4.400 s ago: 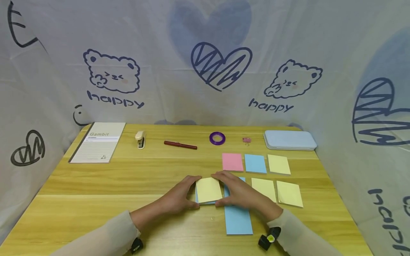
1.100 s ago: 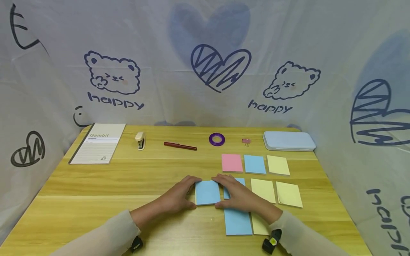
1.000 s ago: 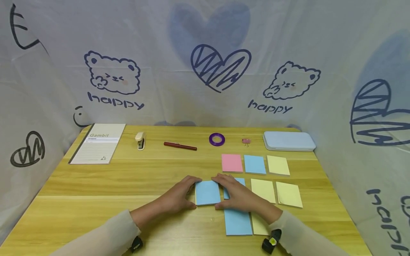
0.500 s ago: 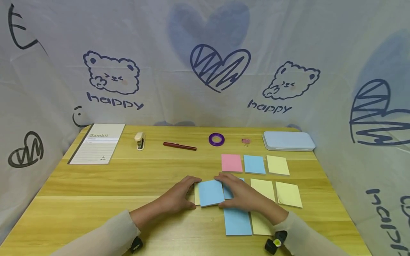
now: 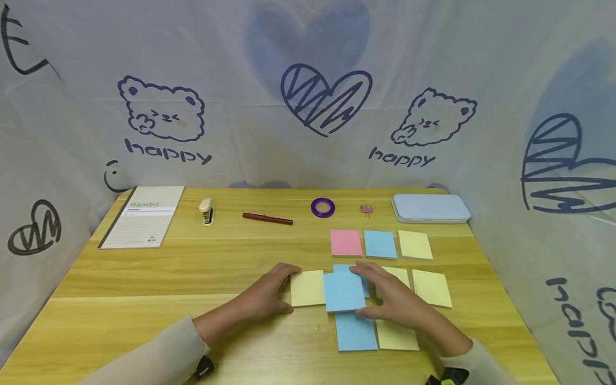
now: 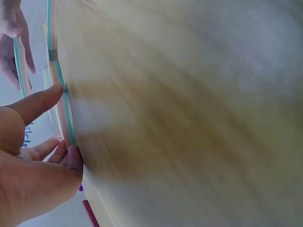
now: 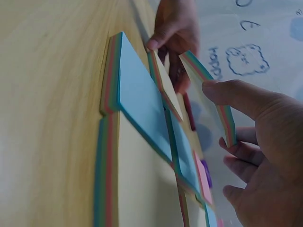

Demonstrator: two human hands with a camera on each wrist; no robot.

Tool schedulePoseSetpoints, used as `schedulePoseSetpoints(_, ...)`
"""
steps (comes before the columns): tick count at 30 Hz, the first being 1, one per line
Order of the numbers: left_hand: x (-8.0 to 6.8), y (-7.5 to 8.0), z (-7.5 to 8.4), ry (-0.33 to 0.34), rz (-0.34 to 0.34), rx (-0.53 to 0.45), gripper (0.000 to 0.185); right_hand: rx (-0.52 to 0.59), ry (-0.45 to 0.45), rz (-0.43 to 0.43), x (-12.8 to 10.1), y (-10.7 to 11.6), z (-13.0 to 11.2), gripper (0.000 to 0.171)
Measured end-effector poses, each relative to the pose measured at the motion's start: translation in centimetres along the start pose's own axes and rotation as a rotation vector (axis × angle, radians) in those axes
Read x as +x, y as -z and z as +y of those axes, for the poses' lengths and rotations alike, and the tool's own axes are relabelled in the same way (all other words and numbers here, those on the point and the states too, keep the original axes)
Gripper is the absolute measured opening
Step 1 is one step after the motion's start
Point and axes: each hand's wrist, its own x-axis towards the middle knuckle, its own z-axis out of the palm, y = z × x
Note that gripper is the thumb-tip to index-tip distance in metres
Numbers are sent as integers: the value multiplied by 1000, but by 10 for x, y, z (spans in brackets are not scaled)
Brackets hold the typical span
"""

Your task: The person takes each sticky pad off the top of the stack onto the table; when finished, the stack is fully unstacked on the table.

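A yellow-topped sticky note pad (image 5: 307,289) lies on the table, its edge layered in several colours. My left hand (image 5: 266,293) grips it by the near and far edges, thumb in front and fingers behind. My right hand (image 5: 399,299) pinches a blue-topped sticky note pad (image 5: 344,292) between thumb and fingers. In the right wrist view this held pad (image 7: 210,97) is tilted and raised off the table. From above it partly covers another blue pad (image 5: 343,268) and the top of a front blue pad (image 5: 356,334).
Yellow pads (image 5: 431,289) lie to the right, one more (image 5: 398,337) in front. Behind them sit a pink pad (image 5: 346,243), a blue pad (image 5: 380,245) and a yellow pad (image 5: 415,245). Farther back: pencil case (image 5: 431,208), binder clip (image 5: 367,209), purple tape (image 5: 322,207), pen (image 5: 267,218), stapler (image 5: 207,212), notebook (image 5: 141,217).
A yellow pad now lies right of the front blue pad. My right hand has taken the blue pad off the yellow one and carried it right. My left hand has stayed put.
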Motion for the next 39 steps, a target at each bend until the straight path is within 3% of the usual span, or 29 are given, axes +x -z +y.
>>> schedulePoseSetpoints(9,0,0,-1,-7,1,12,78,-50,-22,95,-47,12,24,82)
schedulePoseSetpoints(24,-2,1,-3,0,16,7,78,-52,-293,98,-137,44,65,82)
schedulePoseSetpoints(31,-2,1,-5,-3,16,-14,77,-21,-425,29,-154,45,80,85)
schedulePoseSetpoints(39,-1,0,-7,-7,15,-9,78,-51,-468,-29,-152,44,81,90)
